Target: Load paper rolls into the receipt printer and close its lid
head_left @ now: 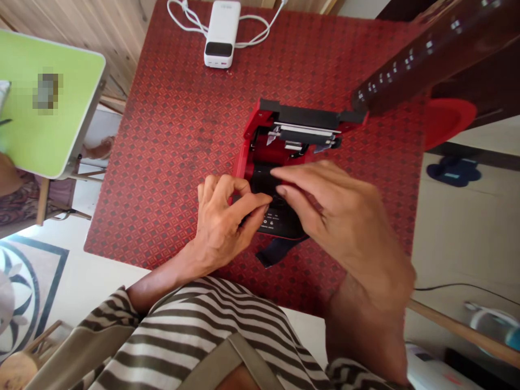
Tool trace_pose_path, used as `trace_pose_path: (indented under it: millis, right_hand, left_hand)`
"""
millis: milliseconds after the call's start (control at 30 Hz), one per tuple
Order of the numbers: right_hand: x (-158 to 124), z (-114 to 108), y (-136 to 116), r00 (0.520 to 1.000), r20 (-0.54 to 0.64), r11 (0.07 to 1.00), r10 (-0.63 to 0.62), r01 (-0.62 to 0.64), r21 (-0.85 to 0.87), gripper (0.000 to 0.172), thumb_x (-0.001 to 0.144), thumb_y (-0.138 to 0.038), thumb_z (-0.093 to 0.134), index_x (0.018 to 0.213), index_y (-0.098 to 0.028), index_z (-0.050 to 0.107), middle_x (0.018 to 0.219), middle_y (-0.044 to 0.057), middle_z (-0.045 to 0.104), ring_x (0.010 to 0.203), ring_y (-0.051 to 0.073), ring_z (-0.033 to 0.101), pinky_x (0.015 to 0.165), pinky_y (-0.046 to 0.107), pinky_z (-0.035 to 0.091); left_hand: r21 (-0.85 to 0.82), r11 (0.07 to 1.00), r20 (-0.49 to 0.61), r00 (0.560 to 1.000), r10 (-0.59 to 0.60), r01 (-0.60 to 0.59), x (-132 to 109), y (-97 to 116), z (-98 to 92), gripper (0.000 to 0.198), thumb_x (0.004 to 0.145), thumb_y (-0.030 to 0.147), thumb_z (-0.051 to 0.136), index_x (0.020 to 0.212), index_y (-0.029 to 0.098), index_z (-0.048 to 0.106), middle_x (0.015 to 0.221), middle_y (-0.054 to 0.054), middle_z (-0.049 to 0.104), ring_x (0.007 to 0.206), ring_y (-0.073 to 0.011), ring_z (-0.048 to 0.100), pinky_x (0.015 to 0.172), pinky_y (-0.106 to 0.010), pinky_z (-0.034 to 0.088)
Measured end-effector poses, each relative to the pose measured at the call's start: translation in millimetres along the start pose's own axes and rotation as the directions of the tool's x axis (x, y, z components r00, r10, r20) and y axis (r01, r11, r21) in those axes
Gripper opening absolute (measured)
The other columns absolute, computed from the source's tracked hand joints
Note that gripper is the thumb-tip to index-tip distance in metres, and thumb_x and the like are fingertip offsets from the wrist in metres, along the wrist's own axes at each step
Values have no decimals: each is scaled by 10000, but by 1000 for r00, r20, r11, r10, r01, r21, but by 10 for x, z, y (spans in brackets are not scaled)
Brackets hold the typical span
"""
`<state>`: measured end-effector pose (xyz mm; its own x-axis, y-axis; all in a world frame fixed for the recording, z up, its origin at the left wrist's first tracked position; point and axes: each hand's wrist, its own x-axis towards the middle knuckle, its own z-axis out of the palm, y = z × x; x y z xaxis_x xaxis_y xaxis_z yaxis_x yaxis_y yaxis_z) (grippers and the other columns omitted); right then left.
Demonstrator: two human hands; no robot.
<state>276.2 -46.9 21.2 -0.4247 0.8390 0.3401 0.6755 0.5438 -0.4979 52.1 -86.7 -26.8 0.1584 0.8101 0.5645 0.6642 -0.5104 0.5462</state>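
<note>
A red and black device (280, 222), which looks like a small portable printer, lies on the table with its lid (309, 116) raised on the far side. Its inside is dark, and small white markings show on the near black panel. My left hand (221, 219) rests at the device's left side, thumb and index fingertips pinched together over the panel's edge; whatever is between them is too small to make out. Over the right part hovers my right hand (337, 211), index finger and thumb slightly apart with nothing visible between them. It hides part of the device. A dark strap (280, 252) sticks out below.
The table has a red patterned cover (162, 135). At its back lies a white power bank (222, 32) with a white cable (260, 35). A dark brown post (430, 54) slants in from the upper right. A green table (77, 124) with a seated person stands at left.
</note>
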Motion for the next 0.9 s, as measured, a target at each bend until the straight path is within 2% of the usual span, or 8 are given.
trace_pose_path:
  millis: [100, 233, 300, 433, 567, 633, 767, 900]
  right_hand:
    - [-195, -81, -51, 997, -41, 996, -68, 71, 61, 193, 1234, -227, 823, 1406, -279, 892, 1336, 88, 983, 1235, 337, 934, 1111, 500, 762]
    - [-333, -7, -84, 989, -105, 991, -109, 99, -91, 205, 1178, -69, 842, 1279, -246, 872, 1126, 74, 969, 1055, 306, 911, 997, 471, 777]
    - [-356, 9, -92, 985, -114, 986, -126, 112, -120, 235, 1167, -32, 838, 1277, -238, 864, 1114, 73, 971, 1025, 298, 903, 965, 463, 782]
    - [-348, -78, -95, 983, -98, 982, -157, 144, -121, 260, 1159, -27, 849, 1314, -236, 857, 1149, 75, 982, 1032, 292, 913, 966, 459, 790]
    - [-303, -103, -84, 985, -84, 984, -148, 138, -115, 242, 1183, -222, 916, 1412, -249, 842, 1261, 102, 981, 1140, 343, 929, 1036, 514, 791]
    - [-275, -46, -76, 983, -96, 982, -157, 145, -122, 222, 1199, -212, 888, 1414, -240, 844, 1252, 105, 980, 1132, 341, 927, 1030, 508, 787]
    - [-223, 91, -60, 978, -132, 985, -160, 151, -79, 187, 1211, -104, 818, 1307, -255, 870, 1203, 61, 990, 1051, 288, 911, 958, 453, 763]
    - [-190, 137, -61, 969, -180, 985, -168, 157, -73, 189, 1191, -86, 827, 1141, -261, 877, 1043, 40, 957, 952, 274, 868, 881, 442, 721]
  left_hand:
    - [-23, 999, -12, 999, 48, -49, -10, -38, -20, 139, 1298, 235, 801, 1294, 284, 931, 1118, -42, 770, 1063, -241, 646, 967, -415, 480]
    - [-38, 994, -5, 995, 99, -99, -33, -49, -43, 118, 1303, 231, 812, 1315, 281, 919, 1113, -36, 789, 1080, -240, 654, 989, -420, 477]
    - [-31, 992, -4, 993, 121, -121, -47, -41, -47, 104, 1300, 218, 817, 1302, 272, 906, 1119, -33, 805, 1090, -240, 662, 998, -427, 473]
    - [-39, 992, -6, 993, 117, -118, -51, -14, -39, 98, 1279, 205, 845, 1289, 282, 904, 1099, -25, 813, 1083, -244, 672, 985, -433, 471]
    - [-89, 993, -34, 996, 80, -82, -5, 7, -24, 114, 1262, 182, 860, 1283, 286, 903, 1120, -8, 823, 1082, -234, 683, 990, -428, 494]
    - [-93, 993, -46, 996, 72, -76, 22, 6, -23, 102, 1262, 189, 864, 1282, 282, 903, 1135, -5, 829, 1091, -229, 689, 997, -425, 503]
    - [-86, 994, -52, 996, 69, -73, 52, -6, -27, 100, 1274, 205, 855, 1279, 292, 903, 1137, 4, 837, 1098, -226, 694, 1020, -419, 504]
    - [-62, 996, -56, 997, 53, -57, 53, -18, -16, 99, 1287, 223, 837, 1267, 295, 901, 1133, 1, 831, 1092, -231, 688, 1021, -426, 492]
